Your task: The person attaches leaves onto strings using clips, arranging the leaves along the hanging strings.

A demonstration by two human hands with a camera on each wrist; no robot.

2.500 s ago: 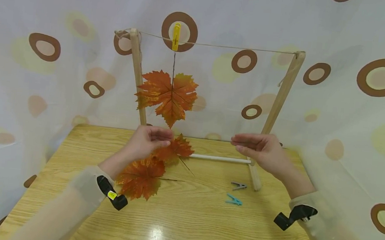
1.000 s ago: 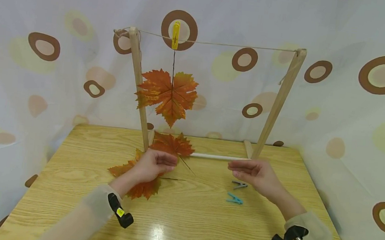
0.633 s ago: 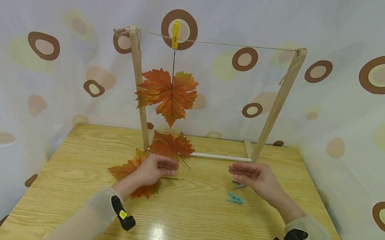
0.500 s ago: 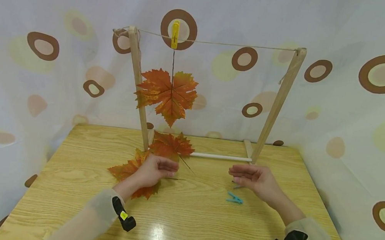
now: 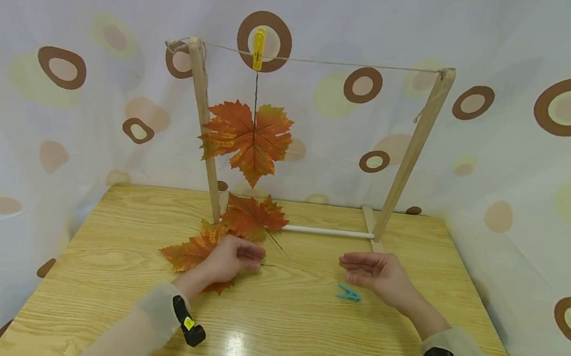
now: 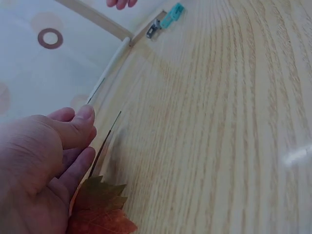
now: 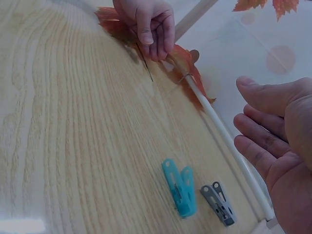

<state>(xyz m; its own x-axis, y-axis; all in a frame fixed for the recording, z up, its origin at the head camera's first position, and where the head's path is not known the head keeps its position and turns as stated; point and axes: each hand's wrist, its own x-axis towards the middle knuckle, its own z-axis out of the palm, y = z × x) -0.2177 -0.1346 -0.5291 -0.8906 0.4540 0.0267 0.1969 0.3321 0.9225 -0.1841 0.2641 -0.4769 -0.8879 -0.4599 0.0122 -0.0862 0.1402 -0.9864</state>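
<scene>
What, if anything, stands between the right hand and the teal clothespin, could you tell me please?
Nothing visible stands between the right hand and the teal clothespin; the gray clothespin lies beside the teal one, not blocking it.

a wooden table (image 5: 291,327) bears two leaves (image 5: 187,253); teal clip (image 5: 349,293); grey clip (image 7: 218,204); standing frame (image 5: 414,156)

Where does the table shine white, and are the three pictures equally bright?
Head view: brightest overall, a white glare patch on the table near the bottom edge; left wrist view: dimmer, glare at the right edge, a soft shadow beside the leaf stem; right wrist view: dim too, glare in the lower left corner, teal clothespin and gray clothespin fairly sharp.
</scene>
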